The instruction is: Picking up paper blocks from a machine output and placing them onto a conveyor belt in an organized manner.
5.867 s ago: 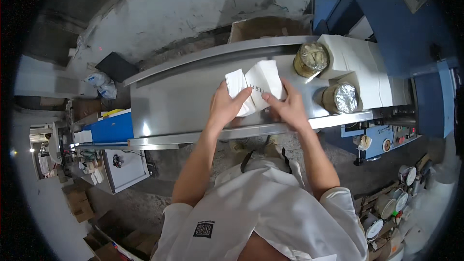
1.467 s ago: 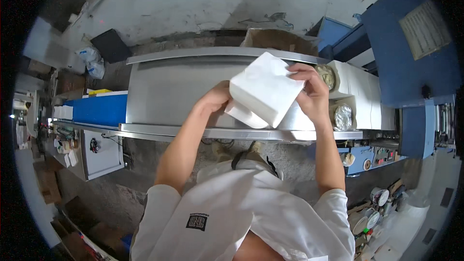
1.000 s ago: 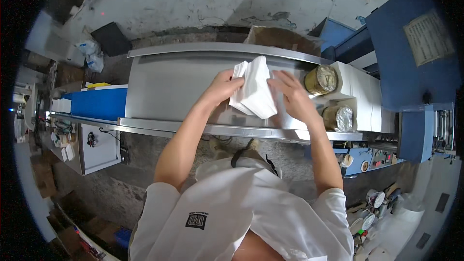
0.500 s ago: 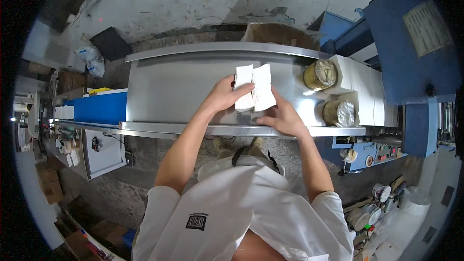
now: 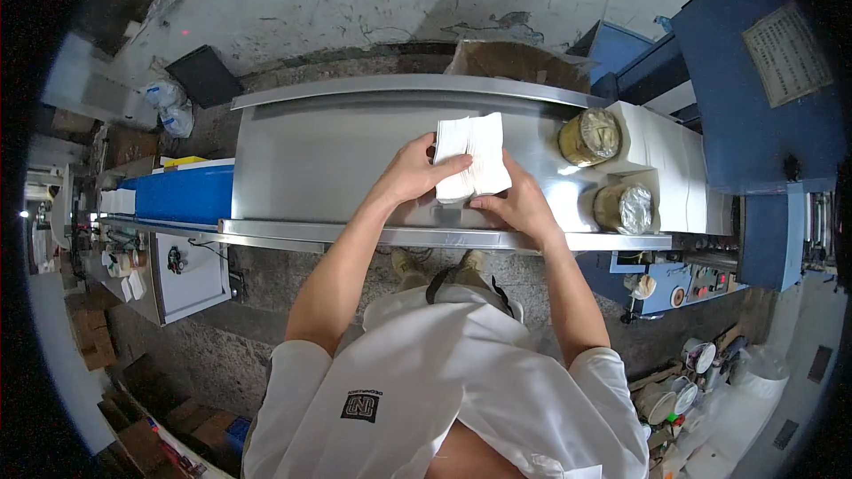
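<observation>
White folded stack [image 5: 470, 155] between both hands

- Head view: the only view, a fisheye worn on the head, looking steeply down over the person's own chest.
- Facing: forward and down onto the steel table [image 5: 337, 155].
- Nearness: left hand [image 5: 410, 173] and right hand [image 5: 522, 206] mid-frame, at arm's reach.
- Rim: straight edges bend; floor shows around.

Two bare hands were in view — the left hand [image 5: 415, 170] and the right hand [image 5: 521, 205]. One folded white cloth [image 5: 471, 157] lay on one steel table [image 5: 319, 155] — and two round tape rolls [image 5: 590, 137] stood beside it.
</observation>
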Demonstrator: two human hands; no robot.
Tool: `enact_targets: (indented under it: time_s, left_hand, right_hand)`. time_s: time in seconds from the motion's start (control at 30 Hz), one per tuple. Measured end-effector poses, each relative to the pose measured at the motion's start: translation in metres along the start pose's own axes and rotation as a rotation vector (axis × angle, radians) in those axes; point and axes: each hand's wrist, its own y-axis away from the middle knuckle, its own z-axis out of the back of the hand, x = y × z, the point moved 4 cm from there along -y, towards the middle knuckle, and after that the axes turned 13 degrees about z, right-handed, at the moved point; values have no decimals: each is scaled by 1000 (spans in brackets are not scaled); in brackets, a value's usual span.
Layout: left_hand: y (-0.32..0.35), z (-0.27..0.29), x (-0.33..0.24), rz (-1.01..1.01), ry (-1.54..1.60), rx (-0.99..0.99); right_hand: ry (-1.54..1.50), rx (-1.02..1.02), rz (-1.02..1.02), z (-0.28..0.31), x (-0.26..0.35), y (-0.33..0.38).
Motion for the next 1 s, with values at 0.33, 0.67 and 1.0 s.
enact_targets:
  time_s: [0.33,0.67,1.0]
  left_hand:
    - [0,-9,-1,25,99,-47]
    - [-15,-35,10,115,385,-100]
    - [-35,-65,6,11,352,-275]
  right_hand:
    - [-118,-9,38,-7,-9,-3]
    - [-889,-315,-183,-4,-27,-16]
    - [-748,-419,-236,-30,-40,-59]
